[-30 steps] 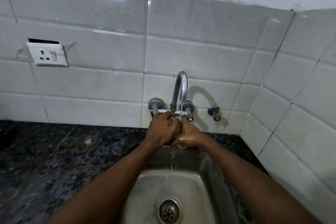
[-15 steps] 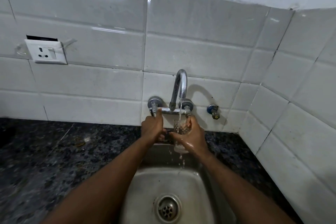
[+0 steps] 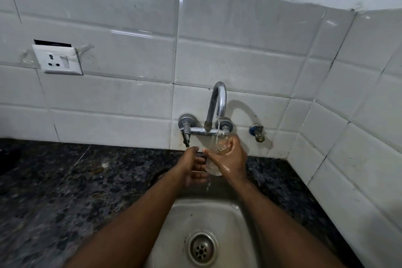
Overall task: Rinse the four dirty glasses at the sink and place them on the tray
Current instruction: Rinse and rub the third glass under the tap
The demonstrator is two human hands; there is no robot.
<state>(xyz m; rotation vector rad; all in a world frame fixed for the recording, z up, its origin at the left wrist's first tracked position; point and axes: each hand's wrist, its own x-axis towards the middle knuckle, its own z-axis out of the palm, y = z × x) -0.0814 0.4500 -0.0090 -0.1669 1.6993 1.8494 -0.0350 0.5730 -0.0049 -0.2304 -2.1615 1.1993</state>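
A glass rinsed under a running tap above a steel sink.

The right hand (image 3: 231,160) grips a clear glass (image 3: 215,156) upright under the tap (image 3: 218,102), water streaming in; the left hand (image 3: 192,164) is open, fingers touching the glass's side, above the sink (image 3: 219,213). No readable writing.

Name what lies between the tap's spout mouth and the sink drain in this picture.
In the head view, a stream of water falls from the spout into a glass held in the right hand; below it, bare sink down to the drain.
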